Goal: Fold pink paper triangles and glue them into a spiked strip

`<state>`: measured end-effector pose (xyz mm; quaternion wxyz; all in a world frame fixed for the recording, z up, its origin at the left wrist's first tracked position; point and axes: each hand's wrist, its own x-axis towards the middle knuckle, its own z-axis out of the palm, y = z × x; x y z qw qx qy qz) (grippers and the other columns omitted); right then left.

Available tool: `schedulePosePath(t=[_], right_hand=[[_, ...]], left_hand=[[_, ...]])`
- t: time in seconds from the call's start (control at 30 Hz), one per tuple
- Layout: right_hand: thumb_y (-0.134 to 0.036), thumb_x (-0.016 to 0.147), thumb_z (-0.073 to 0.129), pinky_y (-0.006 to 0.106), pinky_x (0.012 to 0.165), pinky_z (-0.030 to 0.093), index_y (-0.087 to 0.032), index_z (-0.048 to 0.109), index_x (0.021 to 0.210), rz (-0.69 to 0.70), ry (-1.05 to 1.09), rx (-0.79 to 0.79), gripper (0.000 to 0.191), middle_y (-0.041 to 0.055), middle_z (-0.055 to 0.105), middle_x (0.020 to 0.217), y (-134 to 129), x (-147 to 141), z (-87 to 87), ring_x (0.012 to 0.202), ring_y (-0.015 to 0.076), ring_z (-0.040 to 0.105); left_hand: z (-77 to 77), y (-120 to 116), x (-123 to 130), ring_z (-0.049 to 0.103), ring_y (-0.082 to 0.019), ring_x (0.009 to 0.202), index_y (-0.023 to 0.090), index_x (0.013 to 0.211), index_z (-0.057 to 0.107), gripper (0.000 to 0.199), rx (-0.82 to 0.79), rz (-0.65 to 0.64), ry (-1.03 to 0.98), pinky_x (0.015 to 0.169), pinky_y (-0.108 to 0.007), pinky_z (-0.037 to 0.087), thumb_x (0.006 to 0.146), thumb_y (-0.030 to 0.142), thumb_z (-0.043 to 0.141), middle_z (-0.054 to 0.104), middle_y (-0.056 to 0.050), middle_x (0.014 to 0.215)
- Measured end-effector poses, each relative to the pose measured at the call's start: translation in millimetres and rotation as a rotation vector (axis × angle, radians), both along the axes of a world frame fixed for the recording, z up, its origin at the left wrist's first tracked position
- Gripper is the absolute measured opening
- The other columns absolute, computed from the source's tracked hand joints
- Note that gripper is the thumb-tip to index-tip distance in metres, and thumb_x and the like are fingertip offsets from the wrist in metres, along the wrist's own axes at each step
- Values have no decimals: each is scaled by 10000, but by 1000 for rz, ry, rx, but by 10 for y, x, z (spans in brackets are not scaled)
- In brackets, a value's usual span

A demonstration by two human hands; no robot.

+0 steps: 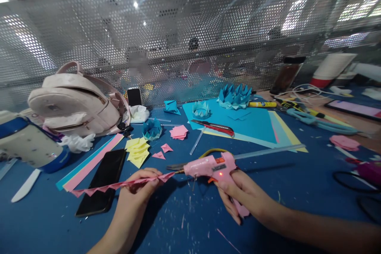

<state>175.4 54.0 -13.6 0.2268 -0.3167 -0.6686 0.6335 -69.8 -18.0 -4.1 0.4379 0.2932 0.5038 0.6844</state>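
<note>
My left hand (pixel 137 190) pinches a long pink strip of folded paper triangles (pixel 102 189), whose left end reaches over a black phone (pixel 102 182). Wrapped around the handle of a pink hot glue gun (pixel 212 166) is my right hand (pixel 238 194). The gun's metal nozzle meets the strip's right end, or lies very close to it. A clear glue stick (pixel 268 152) sticks out of the gun's back, and a red light glows on its side. Partly behind the gun lie scissors (pixel 212 151). Small pink folded triangles (pixel 166 148) and yellow folded pieces (pixel 137 151) rest beyond my left hand.
Blue paper sheets (pixel 253 127) bear a red cutter knife (pixel 214 127) and blue folded-paper crowns (pixel 234 97). A pale backpack (pixel 77 103), a large bottle (pixel 29 143) and a white plastic knife (pixel 25 185) are at left. Cables (pixel 309 91) and pliers (pixel 321 121) lie right. A perforated metal panel (pixel 178 35) stands behind.
</note>
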Motion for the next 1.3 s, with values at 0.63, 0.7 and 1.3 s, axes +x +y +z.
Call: schedulePosePath(t=[0.63,0.7,1.3], right_hand=[[-649,881,462,225,424,358,-179,530,612,-66,-45,170,546,9,524,451,96,41,268,398,96,468],[-627,893,461,244,473,375,-193,505,556,-151,-115,339,551,26,539,487,190,187,429,448,102,474],[-632,785,457,320,598,503,-184,685,886,-458,-709,396,512,125,691,789,386,1448,247,628,219,624]], left_hand=[[-5,7,7,657,-160,756,159,636,742,263,16,14,-39,706,-216,563,521,310,924,703,-39,785],[-17,9,3,658,-161,763,156,642,743,258,22,3,-33,713,-217,562,528,306,919,703,-42,783],[-61,-20,6,674,-166,768,156,697,746,241,51,-1,4,755,-249,577,571,297,895,717,-35,823]])
